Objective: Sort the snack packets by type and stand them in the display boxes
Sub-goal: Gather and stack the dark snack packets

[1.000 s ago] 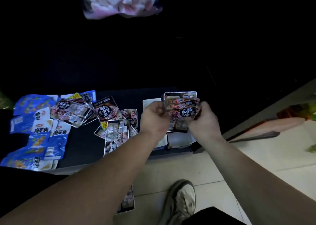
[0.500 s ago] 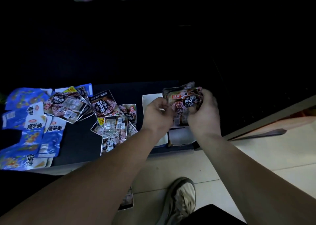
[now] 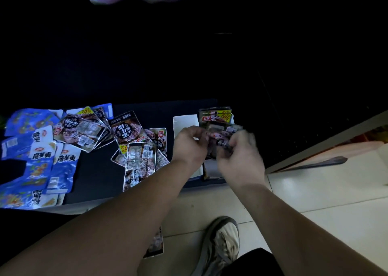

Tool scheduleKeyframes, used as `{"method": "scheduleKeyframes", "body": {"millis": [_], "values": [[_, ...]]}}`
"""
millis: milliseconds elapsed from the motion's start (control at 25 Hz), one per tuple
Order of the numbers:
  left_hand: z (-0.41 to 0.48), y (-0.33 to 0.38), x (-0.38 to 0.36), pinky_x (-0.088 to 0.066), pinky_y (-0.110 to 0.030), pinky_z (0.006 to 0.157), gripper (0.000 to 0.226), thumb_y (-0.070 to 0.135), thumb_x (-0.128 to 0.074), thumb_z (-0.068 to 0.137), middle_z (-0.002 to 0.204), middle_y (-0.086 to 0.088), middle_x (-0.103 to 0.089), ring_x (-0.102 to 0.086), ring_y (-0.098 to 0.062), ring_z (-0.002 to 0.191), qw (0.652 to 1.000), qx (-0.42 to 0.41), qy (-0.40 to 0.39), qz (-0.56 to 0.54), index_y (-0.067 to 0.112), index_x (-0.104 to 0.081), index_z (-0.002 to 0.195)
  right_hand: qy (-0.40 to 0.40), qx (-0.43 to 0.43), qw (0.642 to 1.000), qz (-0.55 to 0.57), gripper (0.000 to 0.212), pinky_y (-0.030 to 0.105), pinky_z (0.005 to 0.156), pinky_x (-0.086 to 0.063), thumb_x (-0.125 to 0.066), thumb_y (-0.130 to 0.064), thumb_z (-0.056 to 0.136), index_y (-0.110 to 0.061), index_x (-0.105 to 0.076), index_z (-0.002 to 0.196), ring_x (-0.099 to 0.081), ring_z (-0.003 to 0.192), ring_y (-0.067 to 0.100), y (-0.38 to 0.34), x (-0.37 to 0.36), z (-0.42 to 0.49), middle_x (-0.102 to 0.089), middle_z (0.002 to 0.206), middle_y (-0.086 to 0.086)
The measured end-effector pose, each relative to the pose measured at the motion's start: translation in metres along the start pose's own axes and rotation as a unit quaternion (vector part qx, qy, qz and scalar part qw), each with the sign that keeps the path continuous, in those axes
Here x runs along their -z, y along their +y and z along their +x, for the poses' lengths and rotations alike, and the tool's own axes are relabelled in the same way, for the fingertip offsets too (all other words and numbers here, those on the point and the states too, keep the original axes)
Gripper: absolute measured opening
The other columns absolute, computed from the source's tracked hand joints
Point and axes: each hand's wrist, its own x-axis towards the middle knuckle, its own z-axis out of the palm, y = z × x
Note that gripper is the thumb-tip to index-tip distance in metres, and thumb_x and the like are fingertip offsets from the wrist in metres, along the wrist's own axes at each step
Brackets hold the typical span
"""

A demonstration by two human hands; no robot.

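head view shows the left hand (image 3: 190, 144) and right hand (image 3: 239, 158) both pinching a blurred bundle of dark packets (image 3: 219, 134) right of centre, just over a display box (image 3: 215, 116) on the worktop (image 3: 94, 170). loose dark packets (image 3: 136, 149) lie left of centre, blue packets (image 3: 37, 160) at far left.

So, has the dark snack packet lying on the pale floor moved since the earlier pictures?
No. The dark snack packet lies against the same floor tile joint, left of the grey shoe, exactly as before.
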Motion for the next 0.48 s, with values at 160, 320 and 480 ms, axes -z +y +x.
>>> {"method": "scheduleKeyframes", "body": {"millis": [160,320,480], "values": [[0.002,-0.007,0.010,-0.060,-0.038,0.084,0.023,0.007,-0.064,0.092,0.099,0.003,-0.067,-0.070,-0.024,0.091,0.999,0.019,-0.008,-0.030,0.024,-0.071,0.105,-0.152,-0.076,0.982,0.083,0.047,0.029,0.091,-0.045,-0.065,-0.027,0.087,-0.033,-0.058,0.133,-0.057,0.109,0.016,0.008,-0.004,0.003,-0.055,0.122,-0.004],[-0.007,-0.021,0.026,-0.060,-0.044,0.089,0.029,-0.003,-0.058,0.093,0.092,-0.002,-0.066,-0.070,-0.029,0.089,0.996,0.059,-0.009,-0.064,0.017,-0.068,0.111,-0.272,-0.122,0.942,0.155,0.064,0.022,0.094,-0.044,-0.063,-0.028,0.088,-0.055,-0.045,0.143,-0.059,0.115,0.012,0.006,-0.004,0.008,-0.061,0.130,-0.011],[-0.037,-0.030,0.059,-0.058,-0.029,0.079,0.022,0.006,-0.061,0.095,0.098,-0.005,-0.072,-0.070,-0.021,0.087,0.999,0.034,-0.010,-0.022,0.023,-0.069,0.107,-0.227,-0.070,0.967,0.094,0.057,0.036,0.110,-0.044,-0.059,-0.055,0.087,-0.050,-0.047,0.143,-0.057,0.125,0.012,-0.010,-0.005,-0.001,-0.058,0.142,-0.015]]}}
